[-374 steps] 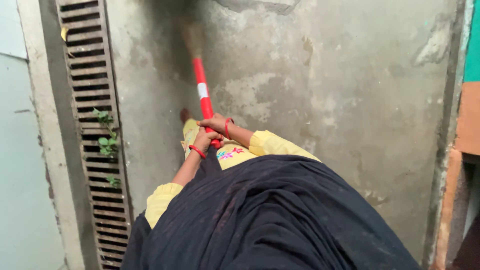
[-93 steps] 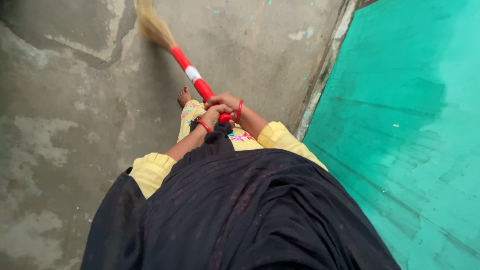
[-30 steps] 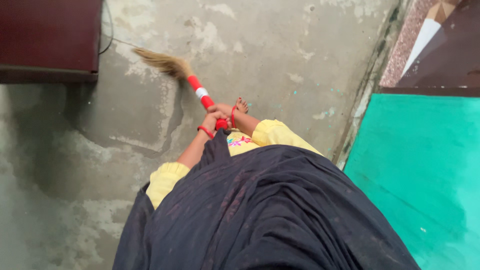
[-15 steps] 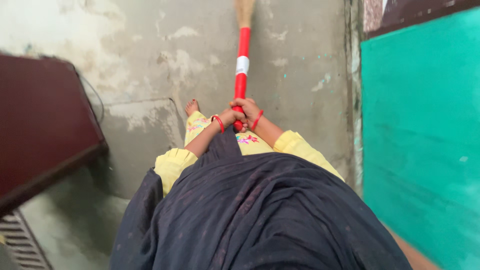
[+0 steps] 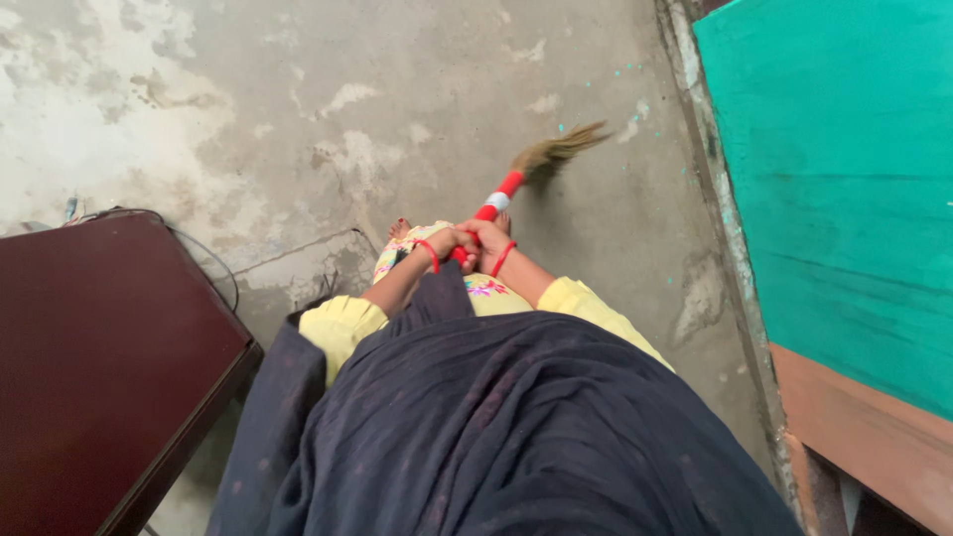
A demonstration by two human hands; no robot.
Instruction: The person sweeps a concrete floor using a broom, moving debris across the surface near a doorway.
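Note:
I hold a broom (image 5: 501, 194) with a red and white handle and a straw head (image 5: 558, 152). Both hands grip the lower end of the handle in front of my body. My left hand (image 5: 449, 241) and my right hand (image 5: 487, 235) are closed side by side on it, each wrist with a red band. The straw head points up and to the right and touches the grey concrete floor (image 5: 417, 109). My bare foot (image 5: 399, 229) shows just beyond the hands. A dark shawl (image 5: 496, 427) over yellow sleeves covers the lower view.
A dark maroon table (image 5: 99, 367) stands at the lower left, with a thin cable (image 5: 213, 258) running along its edge. A teal painted wall (image 5: 844, 169) rises on the right, with an orange-brown band (image 5: 874, 437) below it. The floor is stained and patchy.
The broom head has swung from straight ahead to the right, toward the teal wall. The view has turned, so the maroon table now sits lower left.

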